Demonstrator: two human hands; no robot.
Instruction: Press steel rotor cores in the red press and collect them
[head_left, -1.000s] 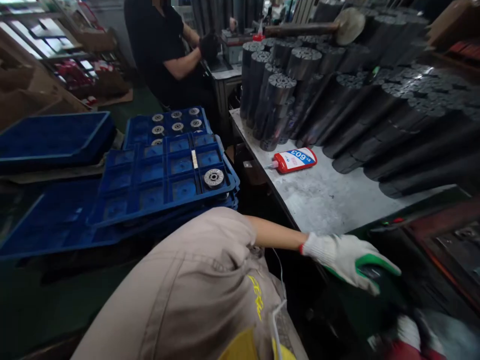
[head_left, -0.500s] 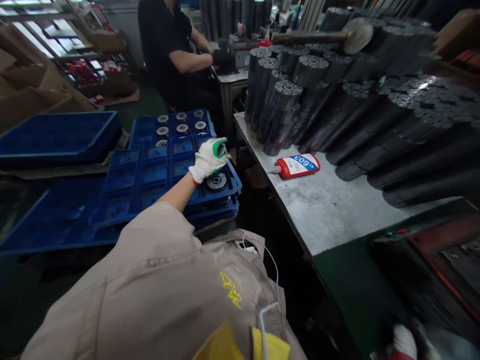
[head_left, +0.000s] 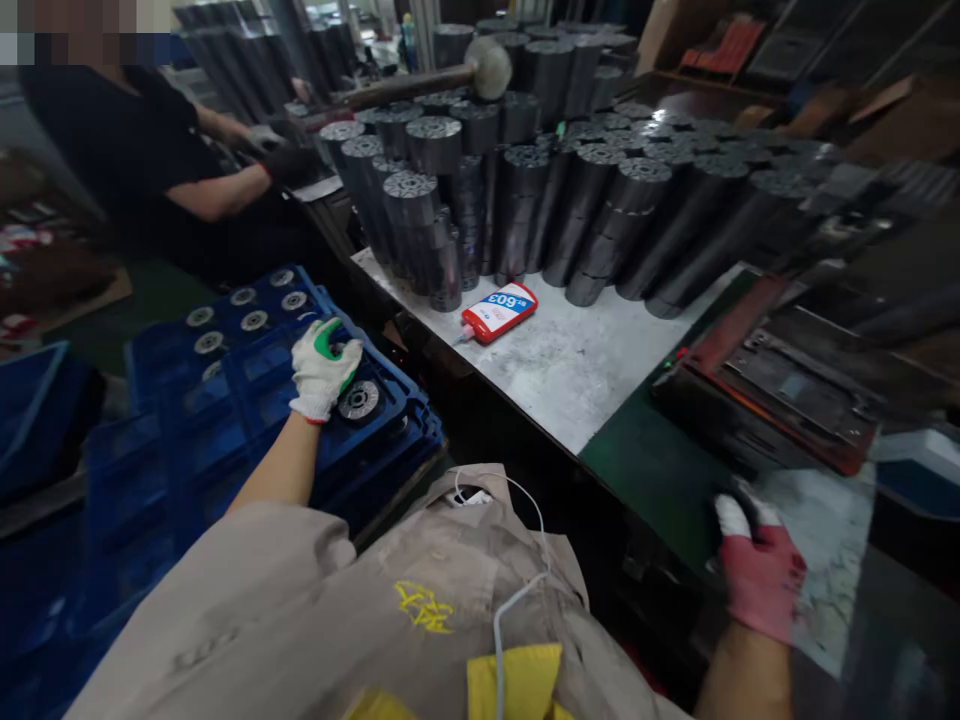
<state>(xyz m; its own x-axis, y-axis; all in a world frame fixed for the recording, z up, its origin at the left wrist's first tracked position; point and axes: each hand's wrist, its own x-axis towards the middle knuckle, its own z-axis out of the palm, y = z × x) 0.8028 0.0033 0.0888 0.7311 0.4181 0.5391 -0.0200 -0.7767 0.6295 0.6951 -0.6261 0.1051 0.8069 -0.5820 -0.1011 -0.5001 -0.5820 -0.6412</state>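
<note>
1. The left hand (head_left: 321, 372), in a white and green glove, is at the right edge of the blue tray (head_left: 229, 355), close to its near right corner.
2. Its fingers are curled with a narrow, dark gap; I cannot tell whether they hold anything.
3. The round metal part (head_left: 360, 400) sits face up in the compartment at that corner, just beside the fingers on their near side; whether they touch it is unclear.
4. Other round parts (head_left: 254, 320) lie in rows past the hand, towards the far edge of the blue stack.
5. The right hand (head_left: 761, 575), in a red glove with white fingertips, is over the right side, next to a pale sheet (head_left: 825, 540). Its fingers are slightly parted around something dark, too blurred to name or call held.
6. On the tabletop (head_left: 570, 390), a red bottle (head_left: 501, 312) lies near the left edge, its nozzle towards that edge.
7. Dark cylinders (head_left: 517, 215) stand along the tabletop's far side, well apart from both hands.
</note>
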